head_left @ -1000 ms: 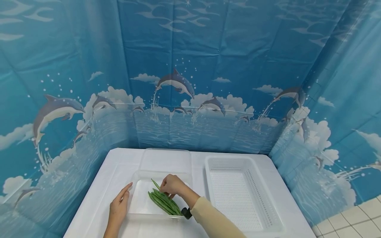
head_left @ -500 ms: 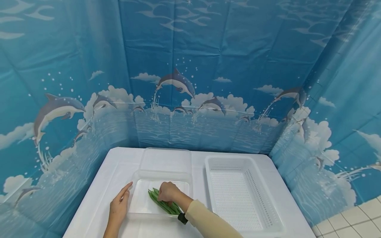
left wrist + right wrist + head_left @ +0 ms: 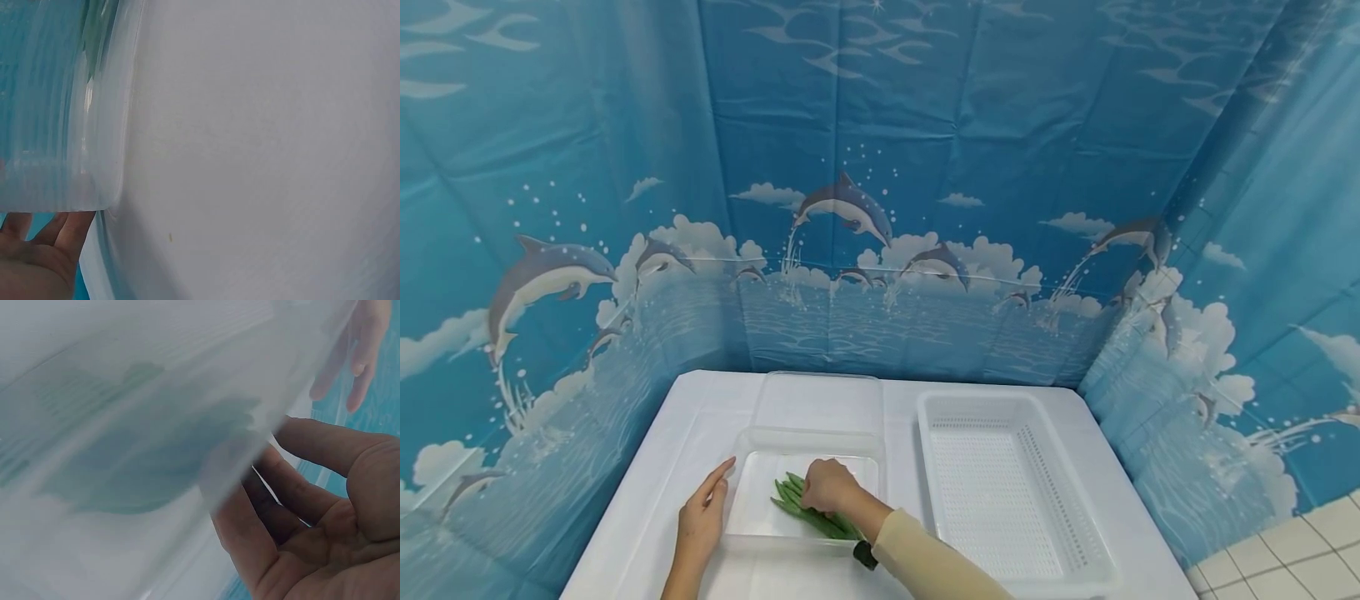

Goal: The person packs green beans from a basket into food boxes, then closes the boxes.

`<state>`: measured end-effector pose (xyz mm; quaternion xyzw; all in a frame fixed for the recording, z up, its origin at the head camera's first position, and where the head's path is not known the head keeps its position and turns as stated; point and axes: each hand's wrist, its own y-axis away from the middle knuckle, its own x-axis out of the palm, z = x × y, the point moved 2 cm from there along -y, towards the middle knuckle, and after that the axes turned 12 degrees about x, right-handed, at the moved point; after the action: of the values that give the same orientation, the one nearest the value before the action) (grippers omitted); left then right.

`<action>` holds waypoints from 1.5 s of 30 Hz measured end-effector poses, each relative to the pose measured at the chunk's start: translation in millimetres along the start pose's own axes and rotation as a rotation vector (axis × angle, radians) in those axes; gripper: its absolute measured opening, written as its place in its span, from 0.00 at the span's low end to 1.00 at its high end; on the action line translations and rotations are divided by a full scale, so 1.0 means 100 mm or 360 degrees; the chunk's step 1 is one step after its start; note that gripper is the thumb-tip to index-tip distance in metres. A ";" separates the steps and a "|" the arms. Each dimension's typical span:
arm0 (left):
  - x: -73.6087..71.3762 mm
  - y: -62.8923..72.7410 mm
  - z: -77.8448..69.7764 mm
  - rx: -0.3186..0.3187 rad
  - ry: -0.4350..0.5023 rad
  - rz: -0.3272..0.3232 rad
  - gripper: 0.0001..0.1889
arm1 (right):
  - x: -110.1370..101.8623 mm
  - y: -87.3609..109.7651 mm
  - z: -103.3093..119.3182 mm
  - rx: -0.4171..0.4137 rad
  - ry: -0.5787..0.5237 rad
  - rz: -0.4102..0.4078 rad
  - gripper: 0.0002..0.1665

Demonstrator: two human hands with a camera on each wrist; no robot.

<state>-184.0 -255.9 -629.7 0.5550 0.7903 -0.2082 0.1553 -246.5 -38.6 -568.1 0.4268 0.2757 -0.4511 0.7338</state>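
Observation:
Several green beans lie together in a clear plastic container, at its right part. My right hand reaches into the container from above, its fingers curled down round the beans. The right wrist view shows the beans blurred through the container wall, and the fingertips are hard to make out behind it. At the container's left side rests my left hand, fingers extended along the wall and holding nothing. In the left wrist view that hand is partly hidden behind the container.
To the right stands a white perforated basket. A clear, flat, lid-like sheet lies behind the container on the white-covered table. A blue curtain with dolphins hangs round the table.
A bean that stuck out beyond the bundle at my right hand has come down among the others. The right hand moved slightly nearer, and the beans' left ends spread. The left hand stayed put.

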 end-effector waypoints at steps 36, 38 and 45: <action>-0.31 -1.95 -0.60 -0.0169 0.0131 0.1036 0.46 | -1.24 -1.04 -0.90 0.0658 -0.1305 -0.0051 0.42; -0.24 -1.97 -0.55 -0.0219 0.0183 0.1040 0.47 | -1.22 -1.11 -0.95 0.0703 -0.1293 -0.0050 0.42; -0.04 -1.89 -0.37 -0.0404 0.0286 0.1002 0.43 | -1.07 -1.23 -1.04 0.0760 -0.1337 0.0017 0.41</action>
<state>-361.5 -296.2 -565.9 0.7639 0.6104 -0.0006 0.2095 -406.0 70.3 -580.3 0.3657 -0.1579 -0.6313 0.6655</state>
